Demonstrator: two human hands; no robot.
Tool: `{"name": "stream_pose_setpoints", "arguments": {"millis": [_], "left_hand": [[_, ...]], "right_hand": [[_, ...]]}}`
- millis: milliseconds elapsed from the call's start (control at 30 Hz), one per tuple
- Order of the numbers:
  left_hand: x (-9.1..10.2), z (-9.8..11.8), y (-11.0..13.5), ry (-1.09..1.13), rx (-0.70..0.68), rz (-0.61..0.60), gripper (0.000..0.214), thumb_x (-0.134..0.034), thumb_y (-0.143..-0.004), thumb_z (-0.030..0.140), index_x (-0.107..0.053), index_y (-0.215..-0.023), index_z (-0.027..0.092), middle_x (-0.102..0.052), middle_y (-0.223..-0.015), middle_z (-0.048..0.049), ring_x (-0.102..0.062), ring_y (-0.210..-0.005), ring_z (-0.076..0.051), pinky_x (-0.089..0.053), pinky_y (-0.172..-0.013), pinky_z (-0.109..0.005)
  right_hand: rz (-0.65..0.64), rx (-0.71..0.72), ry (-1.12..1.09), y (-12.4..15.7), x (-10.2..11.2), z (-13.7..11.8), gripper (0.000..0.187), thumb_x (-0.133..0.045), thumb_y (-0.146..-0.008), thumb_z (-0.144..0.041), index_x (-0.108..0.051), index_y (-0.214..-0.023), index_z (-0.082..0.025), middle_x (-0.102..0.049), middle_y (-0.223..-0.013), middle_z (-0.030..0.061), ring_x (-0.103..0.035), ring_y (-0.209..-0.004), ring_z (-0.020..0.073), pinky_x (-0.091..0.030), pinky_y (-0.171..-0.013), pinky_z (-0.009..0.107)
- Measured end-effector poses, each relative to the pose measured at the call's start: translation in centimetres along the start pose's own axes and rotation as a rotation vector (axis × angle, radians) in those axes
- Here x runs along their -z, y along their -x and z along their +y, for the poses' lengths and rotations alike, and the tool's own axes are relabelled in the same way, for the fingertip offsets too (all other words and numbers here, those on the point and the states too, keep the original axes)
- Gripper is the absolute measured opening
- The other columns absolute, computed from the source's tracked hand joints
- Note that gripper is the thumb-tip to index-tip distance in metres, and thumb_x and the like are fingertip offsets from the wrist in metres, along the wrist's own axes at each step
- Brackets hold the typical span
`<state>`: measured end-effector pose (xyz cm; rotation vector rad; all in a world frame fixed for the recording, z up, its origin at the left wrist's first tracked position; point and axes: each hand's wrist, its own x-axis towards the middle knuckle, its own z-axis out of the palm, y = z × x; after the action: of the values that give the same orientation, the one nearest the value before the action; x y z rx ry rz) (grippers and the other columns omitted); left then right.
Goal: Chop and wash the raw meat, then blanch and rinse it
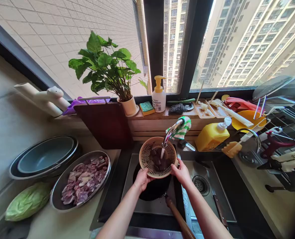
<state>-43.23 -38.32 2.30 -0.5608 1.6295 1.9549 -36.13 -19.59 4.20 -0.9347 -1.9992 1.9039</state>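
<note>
Between my two hands is a tan plastic colander [144, 156], tilted under the running faucet [171, 131]. Dark brown pieces [157, 161] lie inside it, and water falls onto them; their kind I cannot make out. My left hand [142, 181] grips the near left rim, thumb on top. On the right side of the rim, my right hand [181, 172] is closed round the edge. A dark wok [153, 191] with a wooden handle [178, 215] sits in the left sink basin, below the colander.
At left stand a bowl of raw meat pieces [85, 181], a cabbage [29, 200] and stacked basins [46, 154]. A knife [219, 209] lies in the right basin [227, 199]. Behind are a cutting board [104, 126], potted plant [126, 104], pump bottle [158, 99] and yellow bottle [211, 136].
</note>
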Motion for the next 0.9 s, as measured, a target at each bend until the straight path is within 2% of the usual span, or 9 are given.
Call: {"name": "stream_pose_setpoints", "arguments": {"millis": [67, 133, 233, 333, 500, 633, 733, 800, 900], "left_hand": [[-1.0, -0.7, -0.4, 0.150, 0.016, 0.029, 0.016, -0.046, -0.081, 0.005, -0.055, -0.093, 0.013, -0.068, -0.077, -0.0082, -0.069, -0.067, -0.020, -0.058, -0.067, -0.043], [-2.5, -0.6, -0.6, 0.249, -0.007, 0.046, 0.021, -0.045, -0.081, 0.003, -0.054, -0.095, 0.014, -0.069, -0.076, -0.0064, -0.069, -0.067, -0.018, -0.058, -0.069, -0.040], [-4.7, -0.2, -0.7, 0.380, 0.001, 0.032, 0.027, -0.040, -0.079, -0.002, -0.056, -0.096, 0.013, -0.070, -0.078, -0.0081, -0.070, -0.073, -0.019, -0.058, -0.074, -0.039], [-5.7, 0.1, -0.6, 0.450, 0.027, 0.011, 0.029, -0.041, -0.076, -0.003, -0.059, -0.094, 0.010, -0.070, -0.077, -0.0106, -0.070, -0.075, -0.022, -0.058, -0.076, -0.040], [-4.8, -0.2, 0.1, 0.453, 0.047, -0.011, 0.021, -0.046, -0.076, -0.001, -0.062, -0.088, 0.008, -0.071, -0.080, -0.0128, -0.070, -0.077, -0.021, -0.058, -0.077, -0.037], [-1.6, 0.3, 0.8, 0.160, 0.158, -0.147, 0.019, -0.050, -0.073, 0.000, -0.061, -0.087, 0.007, -0.072, -0.076, -0.0142, -0.070, -0.068, -0.023, -0.059, -0.067, -0.040], [0.5, 1.5, 0.9, 0.076, 0.144, -0.146, 0.021, -0.053, -0.069, -0.002, -0.061, -0.086, 0.008, -0.071, -0.069, -0.0104, -0.068, -0.057, -0.021, -0.059, -0.056, -0.039], [1.0, 2.2, 0.8, 0.076, 0.086, -0.120, 0.021, -0.052, -0.070, -0.002, -0.060, -0.085, 0.010, -0.071, -0.070, -0.0087, -0.068, -0.056, -0.019, -0.058, -0.056, -0.036], [-0.2, 2.4, 0.8, 0.105, 0.008, -0.083, 0.018, -0.051, -0.076, 0.001, -0.059, -0.088, 0.012, -0.071, -0.076, -0.0089, -0.069, -0.064, -0.018, -0.059, -0.064, -0.035]], "right_hand": [[0.116, 0.237, 0.103, -1.1, -0.9, -1.3, 0.041, -0.062, -0.068, -0.034, -0.059, -0.106, -0.018, -0.066, -0.106, 0.0108, -0.060, -0.104, 0.0275, -0.049, -0.090, 0.045], [0.078, 0.323, 0.059, -2.3, -2.6, -3.0, 0.028, -0.059, -0.073, -0.034, -0.064, -0.096, -0.018, -0.066, -0.108, 0.0115, -0.058, -0.107, 0.0274, -0.044, -0.097, 0.045], [-0.236, 0.018, -0.233, -3.7, -5.5, -4.9, 0.011, -0.061, -0.072, -0.028, -0.064, -0.079, -0.020, -0.069, -0.090, 0.0066, -0.064, -0.089, 0.0212, -0.049, -0.090, 0.037], [-0.441, -0.219, -0.404, -4.3, -6.6, -5.7, 0.014, -0.071, -0.063, -0.022, -0.064, -0.074, -0.017, -0.069, -0.080, 0.0051, -0.067, -0.077, 0.0181, -0.054, -0.080, 0.033], [-0.510, -0.237, -0.283, -3.9, -3.5, -5.2, 0.025, -0.079, -0.056, -0.025, -0.068, -0.076, -0.014, -0.068, -0.071, 0.0032, -0.066, -0.067, 0.0141, -0.054, -0.069, 0.027], [-0.484, -0.167, -0.169, -2.7, 0.9, -5.0, 0.032, -0.079, -0.057, -0.033, -0.068, -0.079, -0.013, -0.068, -0.068, 0.0030, -0.065, -0.063, 0.0134, -0.053, -0.065, 0.027], [-0.450, -0.120, -0.162, -1.9, 3.2, -5.0, 0.035, -0.079, -0.057, -0.036, -0.068, -0.081, -0.013, -0.069, -0.072, 0.0032, -0.065, -0.064, 0.0129, -0.054, -0.066, 0.027], [-0.414, -0.108, -0.175, -1.7, 3.4, -5.1, 0.034, -0.078, -0.057, -0.037, -0.068, -0.081, -0.014, -0.070, -0.074, 0.0035, -0.065, -0.065, 0.0134, -0.054, -0.067, 0.027], [-0.390, -0.069, -0.176, -1.9, 1.7, -5.4, 0.027, -0.074, -0.059, -0.034, -0.067, -0.077, -0.016, -0.070, -0.072, 0.0029, -0.066, -0.064, 0.0149, -0.055, -0.065, 0.029]]}}
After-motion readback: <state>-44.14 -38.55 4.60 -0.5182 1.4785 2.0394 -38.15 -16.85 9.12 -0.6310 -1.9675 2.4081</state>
